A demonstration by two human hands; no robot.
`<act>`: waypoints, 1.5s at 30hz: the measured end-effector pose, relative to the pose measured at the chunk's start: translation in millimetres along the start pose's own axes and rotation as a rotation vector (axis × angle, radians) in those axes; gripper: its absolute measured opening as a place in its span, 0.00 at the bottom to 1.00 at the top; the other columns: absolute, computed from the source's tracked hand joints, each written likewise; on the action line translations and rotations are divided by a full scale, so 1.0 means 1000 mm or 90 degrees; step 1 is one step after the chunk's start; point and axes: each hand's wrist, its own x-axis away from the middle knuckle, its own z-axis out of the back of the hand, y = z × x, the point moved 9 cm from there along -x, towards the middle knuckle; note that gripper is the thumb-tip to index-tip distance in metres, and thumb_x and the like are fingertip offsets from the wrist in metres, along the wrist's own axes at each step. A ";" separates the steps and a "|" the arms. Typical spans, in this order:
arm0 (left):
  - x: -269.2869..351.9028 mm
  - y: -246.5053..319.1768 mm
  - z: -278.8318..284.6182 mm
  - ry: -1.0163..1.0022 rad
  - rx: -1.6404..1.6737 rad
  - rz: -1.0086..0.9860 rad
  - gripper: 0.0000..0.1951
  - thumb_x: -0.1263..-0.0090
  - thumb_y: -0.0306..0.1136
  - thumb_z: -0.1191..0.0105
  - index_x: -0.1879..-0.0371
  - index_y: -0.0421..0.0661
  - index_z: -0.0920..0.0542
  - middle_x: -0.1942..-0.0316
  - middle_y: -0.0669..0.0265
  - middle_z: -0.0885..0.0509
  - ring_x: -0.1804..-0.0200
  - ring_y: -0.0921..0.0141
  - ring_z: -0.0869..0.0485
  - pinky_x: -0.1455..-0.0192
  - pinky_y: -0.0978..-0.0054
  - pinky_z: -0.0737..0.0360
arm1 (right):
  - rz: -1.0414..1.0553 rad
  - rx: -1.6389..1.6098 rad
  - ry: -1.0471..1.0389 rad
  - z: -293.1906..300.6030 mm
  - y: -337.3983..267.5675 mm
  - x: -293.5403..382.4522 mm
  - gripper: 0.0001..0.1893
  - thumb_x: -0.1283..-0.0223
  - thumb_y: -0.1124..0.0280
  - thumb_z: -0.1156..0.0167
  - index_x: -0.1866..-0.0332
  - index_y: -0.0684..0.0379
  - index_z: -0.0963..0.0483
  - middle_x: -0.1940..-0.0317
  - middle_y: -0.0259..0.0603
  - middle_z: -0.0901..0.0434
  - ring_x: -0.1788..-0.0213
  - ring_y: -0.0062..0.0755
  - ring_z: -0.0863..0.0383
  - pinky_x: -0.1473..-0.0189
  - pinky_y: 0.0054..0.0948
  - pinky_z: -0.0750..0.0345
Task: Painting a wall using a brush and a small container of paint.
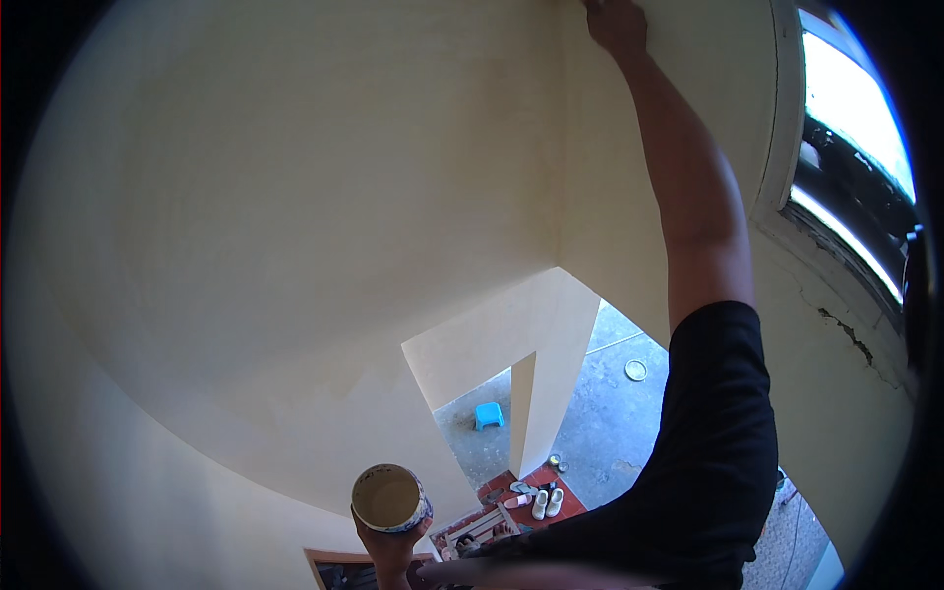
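Observation:
My left hand (391,542) holds a round container (387,498) with a blue-and-white patterned outside, its open mouth facing up. Something pale beige shows inside it. At the top edge of the view, my right hand (618,29) is raised against the cream wall (686,74), close to the inner corner. The arm is stretched up and its fingers are partly cut off by the frame's edge, so what they hold cannot be made out. Slightly darker patches mark the wall (501,110) left of the corner.
Far below, a blue plastic stool (488,416) and a round pale dish (635,370) are on the concrete floor. Shoes (547,504) stand on red tiles beside slatted wooden boards (483,525) under my feet. A window (848,147) and a cracked wall patch (848,335) are at right.

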 end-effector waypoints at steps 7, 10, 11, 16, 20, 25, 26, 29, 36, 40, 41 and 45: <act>-0.013 -0.016 0.008 0.008 0.088 0.020 0.50 0.64 0.26 0.19 0.35 0.42 0.33 0.43 0.58 0.20 0.40 0.60 0.19 0.33 0.59 0.22 | 0.076 -0.057 -0.063 -0.061 0.089 0.200 0.11 0.30 0.62 0.41 0.52 0.56 0.16 0.57 0.50 0.13 0.54 0.54 0.13 0.49 0.44 0.18; -0.026 -0.007 0.001 -0.054 0.041 -0.015 0.50 0.64 0.26 0.19 0.36 0.41 0.32 0.43 0.57 0.20 0.40 0.61 0.19 0.34 0.60 0.22 | 0.053 -0.076 -0.190 -0.052 0.111 0.272 0.11 0.30 0.64 0.40 0.52 0.56 0.16 0.57 0.51 0.13 0.53 0.54 0.13 0.48 0.43 0.18; -0.029 -0.008 0.000 -0.056 0.044 -0.014 0.50 0.64 0.26 0.19 0.36 0.41 0.32 0.43 0.57 0.20 0.40 0.61 0.19 0.34 0.60 0.22 | 0.055 -0.073 -0.190 -0.041 0.110 0.280 0.11 0.30 0.64 0.40 0.52 0.56 0.16 0.57 0.51 0.13 0.53 0.54 0.13 0.48 0.43 0.18; -0.032 -0.011 -0.002 -0.040 0.097 -0.003 0.50 0.64 0.26 0.18 0.36 0.41 0.32 0.43 0.57 0.20 0.41 0.62 0.19 0.36 0.61 0.21 | 0.096 0.071 -0.462 -0.050 0.104 0.251 0.10 0.33 0.64 0.40 0.53 0.52 0.15 0.57 0.51 0.13 0.53 0.55 0.14 0.46 0.47 0.19; -0.031 -0.004 -0.005 -0.043 0.097 -0.009 0.50 0.63 0.26 0.17 0.36 0.41 0.33 0.43 0.57 0.20 0.41 0.62 0.19 0.36 0.61 0.21 | 0.274 0.209 -0.368 -0.065 0.074 0.127 0.13 0.30 0.59 0.46 0.54 0.49 0.14 0.50 0.48 0.15 0.47 0.54 0.17 0.41 0.51 0.22; -0.027 -0.005 -0.003 -0.038 0.067 -0.010 0.50 0.64 0.25 0.19 0.35 0.41 0.33 0.43 0.58 0.20 0.41 0.62 0.19 0.37 0.61 0.20 | 0.244 0.217 -0.130 -0.021 0.002 -0.010 0.13 0.27 0.63 0.45 0.50 0.56 0.16 0.53 0.44 0.13 0.49 0.46 0.15 0.43 0.43 0.20; -0.025 -0.003 0.003 -0.026 0.055 -0.009 0.50 0.64 0.25 0.19 0.35 0.41 0.33 0.43 0.58 0.20 0.41 0.62 0.19 0.37 0.61 0.20 | 0.085 0.144 -0.106 0.001 -0.031 0.002 0.11 0.26 0.68 0.41 0.49 0.61 0.16 0.54 0.45 0.12 0.51 0.43 0.13 0.45 0.40 0.19; -0.021 0.001 0.002 -0.020 0.019 -0.001 0.51 0.64 0.25 0.19 0.35 0.41 0.33 0.43 0.58 0.20 0.41 0.62 0.18 0.37 0.61 0.20 | 0.047 -0.048 -0.003 0.019 -0.027 -0.004 0.12 0.26 0.67 0.41 0.49 0.62 0.16 0.54 0.46 0.12 0.51 0.45 0.13 0.44 0.40 0.19; -0.021 -0.008 0.008 -0.015 0.023 -0.019 0.51 0.64 0.26 0.19 0.34 0.41 0.33 0.43 0.58 0.20 0.41 0.61 0.19 0.35 0.60 0.21 | 0.283 0.085 0.011 -0.066 0.085 0.122 0.15 0.28 0.56 0.47 0.50 0.52 0.18 0.58 0.50 0.15 0.55 0.55 0.15 0.50 0.52 0.20; -0.020 -0.002 0.015 -0.027 0.058 0.010 0.51 0.64 0.27 0.18 0.34 0.41 0.33 0.41 0.57 0.20 0.39 0.61 0.19 0.33 0.59 0.22 | 0.192 0.029 -0.156 -0.065 0.118 0.297 0.08 0.33 0.66 0.38 0.54 0.55 0.18 0.66 0.50 0.18 0.63 0.56 0.17 0.57 0.51 0.20; -0.022 -0.004 0.015 -0.034 0.059 0.012 0.51 0.64 0.27 0.18 0.34 0.41 0.33 0.41 0.57 0.20 0.39 0.61 0.19 0.33 0.59 0.22 | 0.160 0.008 -0.201 -0.063 0.127 0.333 0.07 0.34 0.67 0.38 0.55 0.55 0.18 0.66 0.51 0.18 0.63 0.56 0.17 0.58 0.51 0.20; -0.028 -0.007 0.012 -0.046 0.039 -0.036 0.51 0.63 0.27 0.18 0.35 0.41 0.33 0.41 0.57 0.20 0.39 0.61 0.19 0.34 0.60 0.22 | 0.093 -0.003 -0.399 -0.059 0.141 0.429 0.07 0.34 0.67 0.38 0.56 0.54 0.17 0.65 0.50 0.17 0.62 0.54 0.16 0.57 0.50 0.18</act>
